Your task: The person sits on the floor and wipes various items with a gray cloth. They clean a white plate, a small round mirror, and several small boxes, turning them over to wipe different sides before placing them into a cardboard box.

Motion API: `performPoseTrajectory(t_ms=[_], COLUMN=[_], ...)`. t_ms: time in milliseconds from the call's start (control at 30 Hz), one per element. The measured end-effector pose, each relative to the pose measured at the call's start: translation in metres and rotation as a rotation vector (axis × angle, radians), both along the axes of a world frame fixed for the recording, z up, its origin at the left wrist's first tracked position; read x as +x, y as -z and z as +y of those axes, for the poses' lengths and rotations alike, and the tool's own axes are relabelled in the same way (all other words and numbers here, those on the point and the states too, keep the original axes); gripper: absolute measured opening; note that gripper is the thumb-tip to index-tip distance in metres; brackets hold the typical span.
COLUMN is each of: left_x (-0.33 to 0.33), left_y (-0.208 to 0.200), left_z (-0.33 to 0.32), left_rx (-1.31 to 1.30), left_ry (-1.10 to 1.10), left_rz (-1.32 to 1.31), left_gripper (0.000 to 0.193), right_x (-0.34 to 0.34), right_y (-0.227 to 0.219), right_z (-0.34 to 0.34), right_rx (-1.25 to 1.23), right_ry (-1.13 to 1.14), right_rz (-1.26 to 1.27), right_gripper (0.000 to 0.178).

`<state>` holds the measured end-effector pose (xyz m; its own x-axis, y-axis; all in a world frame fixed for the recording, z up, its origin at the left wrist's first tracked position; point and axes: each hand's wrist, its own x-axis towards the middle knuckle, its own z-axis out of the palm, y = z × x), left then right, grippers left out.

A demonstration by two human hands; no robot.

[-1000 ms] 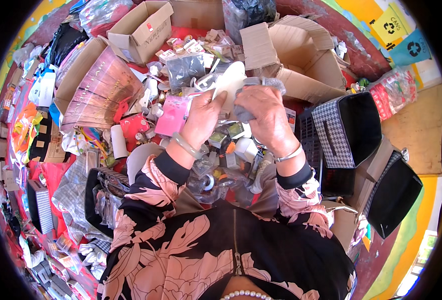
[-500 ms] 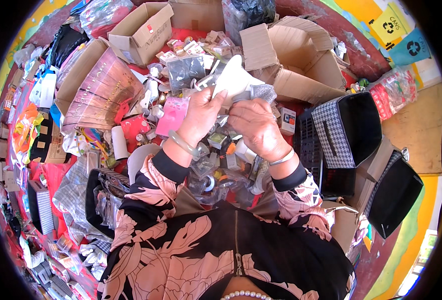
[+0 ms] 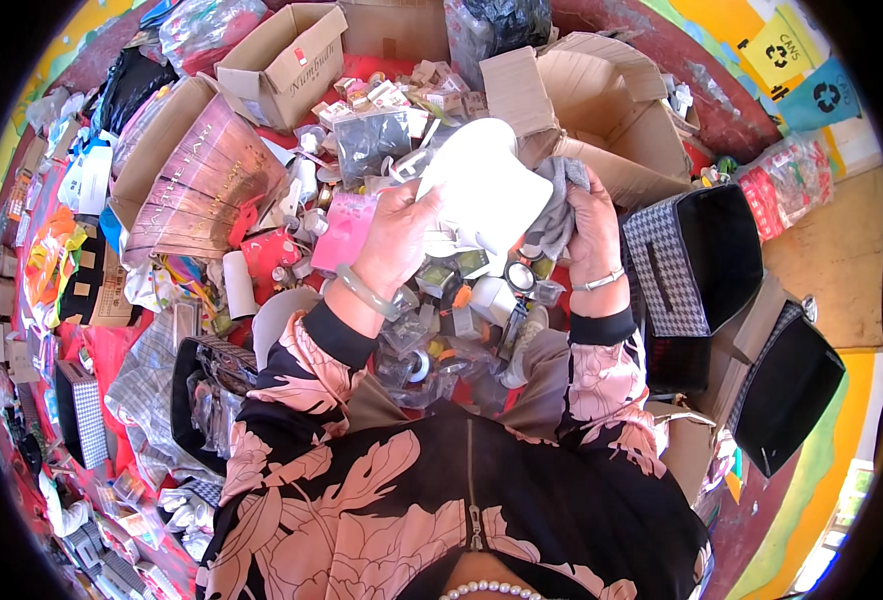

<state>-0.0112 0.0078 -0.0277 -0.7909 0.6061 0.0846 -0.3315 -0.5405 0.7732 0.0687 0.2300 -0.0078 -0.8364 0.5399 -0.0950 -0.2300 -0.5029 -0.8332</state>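
Since the earlier frame, the right hand [image 3: 594, 232] had swung out toward 3 o'clock with the grey cloth [image 3: 558, 208], and the white curved shell [image 3: 487, 185] had turned broader to view. That shell stood just past 12 o'clock, its 8 o'clock edge pinched in the left hand's [image 3: 399, 240] fingers. Right fingers closed narrowly on the cloth, hanging beside the shell; whether they touched, I couldn't tell. One pink box [image 3: 342, 232] lay at the left hand's 9 o'clock.

Recycling symbols [image 3: 827, 97] on 2 pennants [image 3: 782, 48], lettering [image 3: 319, 54] on cardboard box [image 3: 284, 74]
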Motion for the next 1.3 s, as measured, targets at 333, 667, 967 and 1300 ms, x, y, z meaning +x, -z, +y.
performPoseTrajectory(t_ms=[333,667,967,1300], left_x=[-0.002,0.000,-0.020,-0.041], left_y=[-0.015,-0.009,-0.001,-0.016], left_z=[0.005,0.004,-0.001,-0.016], left_rx=[0.137,0.047,0.171,0.499], left_ry=[-0.018,0.035,-0.127,-0.077], left_rz=[-0.327,-0.304,-0.466,-0.349], left_gripper=[0.023,0.022,0.023,0.042], right_x=[-0.006,-0.003,0.008,0.038], right_y=[-0.001,-0.038,-0.037,-0.060], right_z=[-0.028,-0.064,-0.092,-0.031], right_rx=[0.034,1.369,1.438,0.226], right_ry=[0.231,0.338,0.049,-0.280], right_rz=[-0.035,0.173,0.351,0.157], right_gripper=[0.025,0.042,0.044,0.039])
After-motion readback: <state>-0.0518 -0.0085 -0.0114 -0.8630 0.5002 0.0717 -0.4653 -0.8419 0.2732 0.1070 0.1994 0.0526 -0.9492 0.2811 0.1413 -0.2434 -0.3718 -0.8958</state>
